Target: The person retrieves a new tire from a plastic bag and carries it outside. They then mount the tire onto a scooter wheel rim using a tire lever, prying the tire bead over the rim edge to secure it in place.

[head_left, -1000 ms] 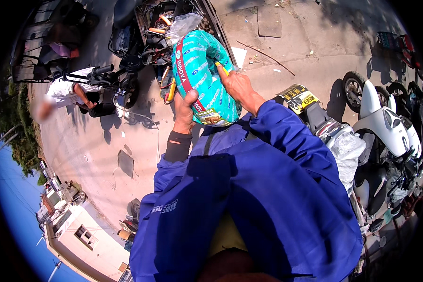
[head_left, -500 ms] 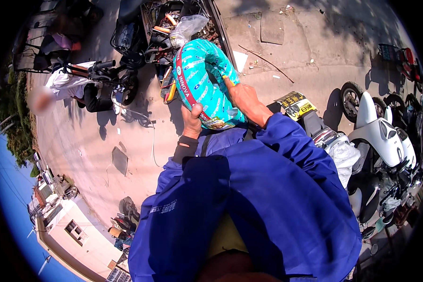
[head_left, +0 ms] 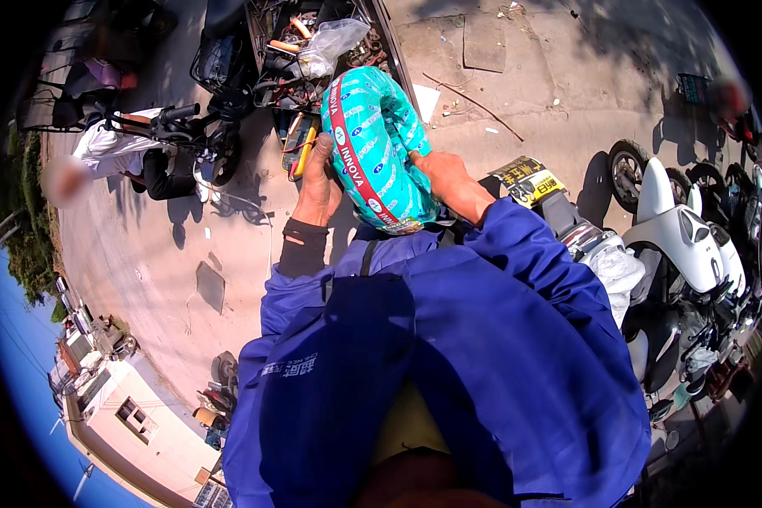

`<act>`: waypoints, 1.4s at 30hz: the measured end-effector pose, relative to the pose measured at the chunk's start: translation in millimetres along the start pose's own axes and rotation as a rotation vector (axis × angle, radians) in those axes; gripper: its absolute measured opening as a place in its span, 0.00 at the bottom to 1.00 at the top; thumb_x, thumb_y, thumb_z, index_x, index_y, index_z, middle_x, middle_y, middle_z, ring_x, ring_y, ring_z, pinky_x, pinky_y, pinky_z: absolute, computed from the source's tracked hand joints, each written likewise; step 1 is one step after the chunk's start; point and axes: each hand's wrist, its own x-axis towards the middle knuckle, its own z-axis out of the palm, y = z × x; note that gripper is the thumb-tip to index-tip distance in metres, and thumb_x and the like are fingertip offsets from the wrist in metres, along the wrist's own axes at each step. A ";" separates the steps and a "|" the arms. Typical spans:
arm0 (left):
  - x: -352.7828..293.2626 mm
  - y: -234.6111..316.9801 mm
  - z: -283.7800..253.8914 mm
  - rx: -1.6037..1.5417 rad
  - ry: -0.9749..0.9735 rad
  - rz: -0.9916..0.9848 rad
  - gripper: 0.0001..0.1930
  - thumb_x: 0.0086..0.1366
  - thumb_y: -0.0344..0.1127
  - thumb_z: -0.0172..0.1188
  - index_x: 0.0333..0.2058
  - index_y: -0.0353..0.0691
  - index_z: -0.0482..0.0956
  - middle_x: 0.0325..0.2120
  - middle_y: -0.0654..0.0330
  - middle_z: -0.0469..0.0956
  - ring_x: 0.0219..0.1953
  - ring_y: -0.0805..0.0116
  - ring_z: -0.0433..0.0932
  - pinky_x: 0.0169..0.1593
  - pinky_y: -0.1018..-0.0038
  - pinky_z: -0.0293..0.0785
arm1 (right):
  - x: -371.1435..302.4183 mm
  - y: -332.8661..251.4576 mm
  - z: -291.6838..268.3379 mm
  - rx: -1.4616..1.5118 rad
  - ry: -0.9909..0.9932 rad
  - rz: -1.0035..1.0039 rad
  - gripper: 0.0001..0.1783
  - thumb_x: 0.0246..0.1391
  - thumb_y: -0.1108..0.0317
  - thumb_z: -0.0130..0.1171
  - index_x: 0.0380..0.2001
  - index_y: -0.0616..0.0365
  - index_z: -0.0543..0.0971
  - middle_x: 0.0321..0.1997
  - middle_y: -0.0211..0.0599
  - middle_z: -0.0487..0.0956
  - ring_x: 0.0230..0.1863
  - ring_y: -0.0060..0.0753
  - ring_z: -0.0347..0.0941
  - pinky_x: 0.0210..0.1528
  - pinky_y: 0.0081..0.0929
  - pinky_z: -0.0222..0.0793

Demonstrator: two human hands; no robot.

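Note:
A ring-shaped tire [head_left: 357, 157] in teal printed wrapping with a long red band stands before me, close to my jacket. My left hand [head_left: 317, 188] rests against its left outer side, thumb up along the wrapping; its other fingers are partly hidden. On the opposite side, my right hand [head_left: 450, 179] is closed on the tire's inner edge, with the fingertips tucked in near the gap at its middle. What those fingertips pinch there cannot be made out.
Beyond the tire stands a metal-edged bin [head_left: 402, 72] of tools and parts, with a clear plastic bag [head_left: 334, 46] on top. A person in a white shirt [head_left: 118, 148] is beside a bike at left. Scooters, one white [head_left: 681, 245], line the right side.
The tire has turned so that its red band faces me more. My left hand has shifted left and up along its side. My right pointing finger has curled in, and the hand has closed.

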 end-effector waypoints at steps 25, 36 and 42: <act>-34.7 -74.0 10.7 0.336 0.148 0.394 0.48 0.50 0.60 0.73 0.62 0.32 0.69 0.54 0.55 0.76 0.54 0.62 0.76 0.59 0.63 0.73 | 13.6 -7.8 -10.6 0.043 0.209 0.078 0.34 0.56 0.73 0.52 0.67 0.71 0.66 0.27 0.54 0.84 0.28 0.59 0.82 0.30 0.54 0.76; -40.9 -79.4 14.5 0.354 0.162 0.416 0.51 0.51 0.62 0.71 0.65 0.32 0.65 0.57 0.54 0.74 0.57 0.60 0.74 0.62 0.63 0.70 | -15.1 -6.4 -17.4 0.124 0.076 0.162 0.40 0.56 0.70 0.55 0.74 0.54 0.61 0.30 0.58 0.83 0.33 0.64 0.82 0.36 0.56 0.76; -44.4 -89.0 16.3 0.366 0.174 0.434 0.51 0.51 0.61 0.71 0.65 0.32 0.64 0.57 0.55 0.73 0.58 0.60 0.74 0.63 0.62 0.69 | 5.4 -1.8 -18.3 0.154 0.212 0.144 0.36 0.57 0.70 0.55 0.70 0.57 0.64 0.30 0.59 0.83 0.32 0.66 0.82 0.33 0.58 0.75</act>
